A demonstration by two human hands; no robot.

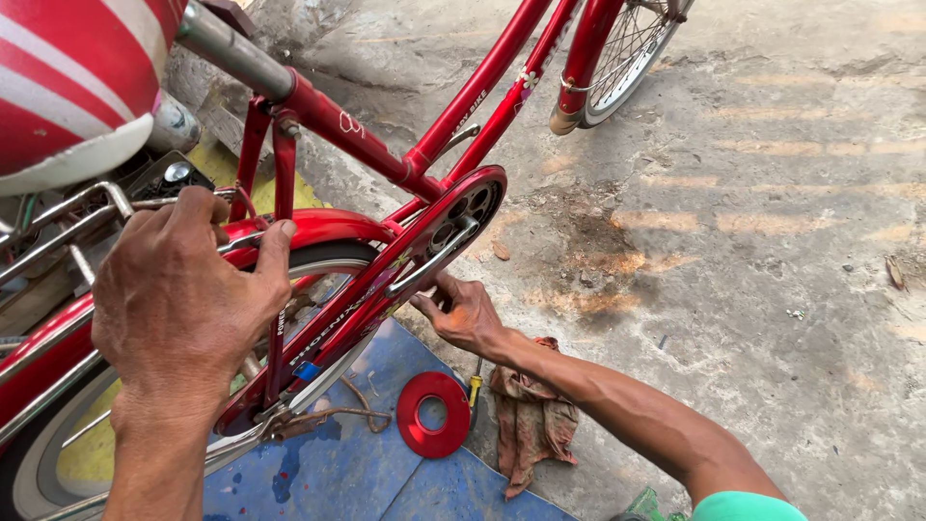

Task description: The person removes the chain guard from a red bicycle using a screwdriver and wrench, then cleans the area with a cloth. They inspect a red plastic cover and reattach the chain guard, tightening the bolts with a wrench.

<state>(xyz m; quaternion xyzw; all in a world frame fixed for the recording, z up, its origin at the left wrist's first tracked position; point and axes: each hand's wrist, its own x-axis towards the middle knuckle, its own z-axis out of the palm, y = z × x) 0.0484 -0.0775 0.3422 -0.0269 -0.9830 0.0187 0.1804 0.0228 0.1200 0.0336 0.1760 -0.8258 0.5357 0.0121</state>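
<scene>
A red bicycle (386,164) stands on a concrete floor (772,241), seen from above and behind its saddle. The left hand (178,289) rests on the red rear mudguard (328,227), fingers spread and curled over the chrome carrier rack (68,217), thumb pressed against a thin red seat stay (284,174); it grips loosely rather than clamping anything. The right hand (461,314) reaches in from the lower right, forearm stretched across the floor, and its fingertips touch the lower end of the chrome crank arm (434,259) just beside the red chain guard (386,289). Whether those fingers close around a pedal or only press the crank cannot be told, since the guard hides that spot. The two hands are well apart, one on each side of the rear wheel (318,386). Under the wheel lies a blue mat (357,473), and on it a flat red disc (433,415) with a round hole. Just beside the disc lie a yellow-handled screwdriver (475,388) and a crumpled reddish rag (531,425).
</scene>
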